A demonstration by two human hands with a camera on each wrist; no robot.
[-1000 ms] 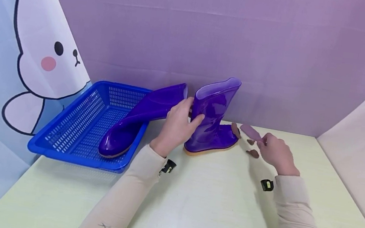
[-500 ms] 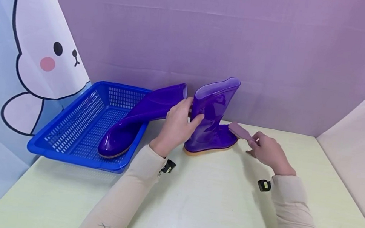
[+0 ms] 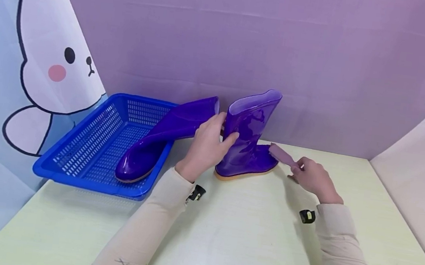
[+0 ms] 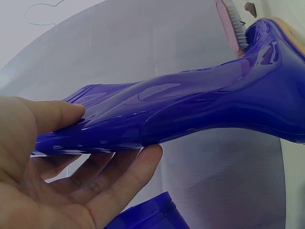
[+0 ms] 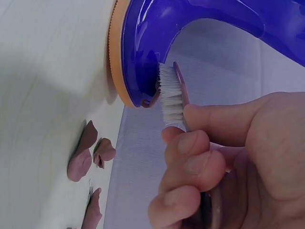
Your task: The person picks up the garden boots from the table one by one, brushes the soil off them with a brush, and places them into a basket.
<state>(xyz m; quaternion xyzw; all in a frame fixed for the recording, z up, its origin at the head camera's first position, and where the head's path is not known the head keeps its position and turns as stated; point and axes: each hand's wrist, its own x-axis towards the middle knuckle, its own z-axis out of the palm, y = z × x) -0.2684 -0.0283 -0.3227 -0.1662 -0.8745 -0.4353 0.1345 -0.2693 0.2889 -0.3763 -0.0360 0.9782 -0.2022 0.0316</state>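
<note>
A glossy purple rain boot [image 3: 243,154] with a tan sole stands upright on the table. My left hand [image 3: 206,147] grips its shaft from behind, with thumb on one side and fingers on the other in the left wrist view. In my right hand [image 3: 313,176] is a pinkish scrubbing brush [image 3: 282,154], held by its handle. Its white bristles [image 5: 170,93] press at the boot's toe, where a small brown clay-like bit [image 5: 151,99] clings. Several brown clay-like pieces [image 5: 80,157] lie on the table beside the toe, mostly hidden behind my right hand in the head view.
To the left sits a blue perforated basket [image 3: 82,185]. A second purple boot [image 3: 142,155] lies slanted in it, its shaft reaching over the rim towards my left hand. A purple cloth backdrop [image 3: 269,60] hangs along the table's [image 3: 231,241] back edge.
My right hand has brought the brush left onto the boot's toe, then shifted it slightly. The brown patch seen on the toe earlier no longer shows in the head view. The left hand stays put.
</note>
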